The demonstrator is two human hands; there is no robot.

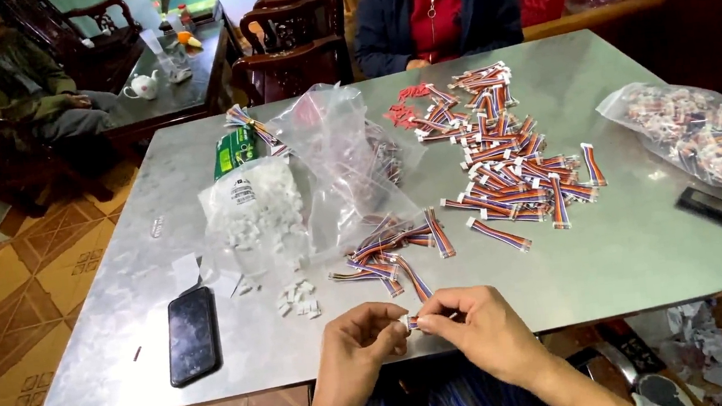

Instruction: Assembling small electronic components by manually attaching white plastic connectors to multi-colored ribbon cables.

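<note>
While both hands pinch a ribbon cable [412, 321] | phone [191, 334] left | loose cables [392, 257] beyond.

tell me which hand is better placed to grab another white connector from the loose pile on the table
Left, probably. The left hand sits just right of the loose white connectors, while the right hand lies farther off and pinches the striped ribbon cable at its end.

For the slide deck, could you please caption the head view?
Both hands, left hand and right hand, pinch a striped ribbon cable over a metal table strewn with cables.
</note>
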